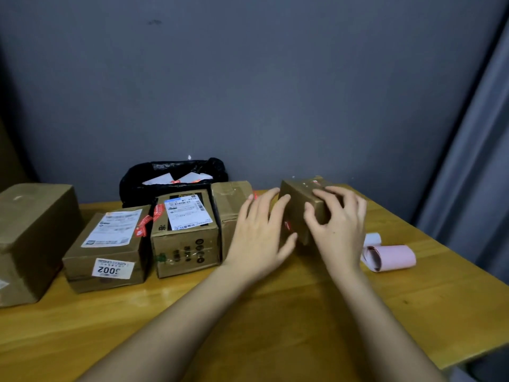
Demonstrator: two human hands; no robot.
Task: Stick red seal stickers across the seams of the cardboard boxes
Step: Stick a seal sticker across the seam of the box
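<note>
A small brown cardboard box (298, 199) is held tilted above the wooden table (275, 312), right of centre. My right hand (338, 224) grips its near right end, fingers over the top and thumb on the front face. My left hand (261, 235) lies against its left side with fingers spread and nearly straight. A bit of red sticker (287, 225) shows on the box's left face. A pink roll of sticker backing (391, 257) lies on the table to the right.
Several other cardboard boxes stand in a row on the left: a large plain one (33, 238), one labelled 2001 (107, 249) and one with a shipping label (184, 232), both bearing red seals, and another (230, 205) behind. A black bag (170, 175) with paper scraps sits at the wall.
</note>
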